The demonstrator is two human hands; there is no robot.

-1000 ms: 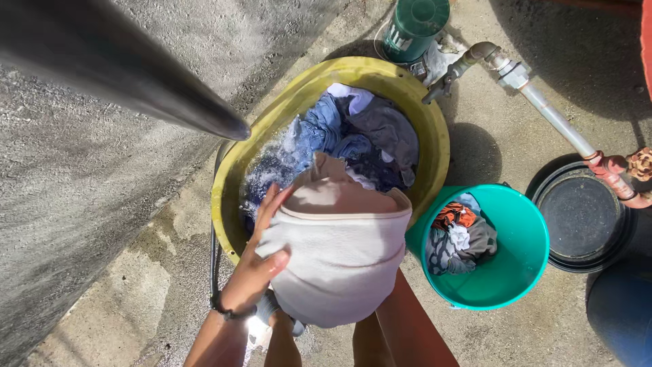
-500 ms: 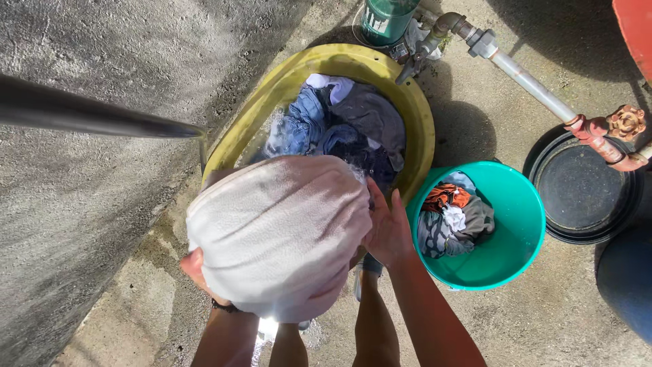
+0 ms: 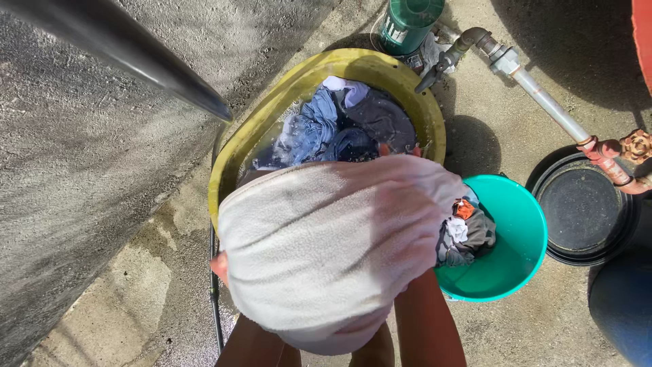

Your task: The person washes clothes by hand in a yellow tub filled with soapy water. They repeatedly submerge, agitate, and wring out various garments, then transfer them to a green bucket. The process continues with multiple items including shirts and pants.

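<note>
Hands (image 3: 221,265) spread under white cloth (image 3: 326,238)

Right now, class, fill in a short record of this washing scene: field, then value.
Held item: cream fleece cloth, stretched wide
Left hand: at the cloth's left edge, mostly hidden
Right hand: fingertips showing over the cloth's top edge
Yellow basin: blue and grey laundry in soapy water
Teal bucket: a few clothes
Above the basin: metal tap

Stretched white cloth (image 3: 326,251) blocking my view downward, yellow tub (image 3: 238,160) packed with laundry, teal bucket (image 3: 523,224) half open, pipe (image 3: 543,102) crossing right.
</note>
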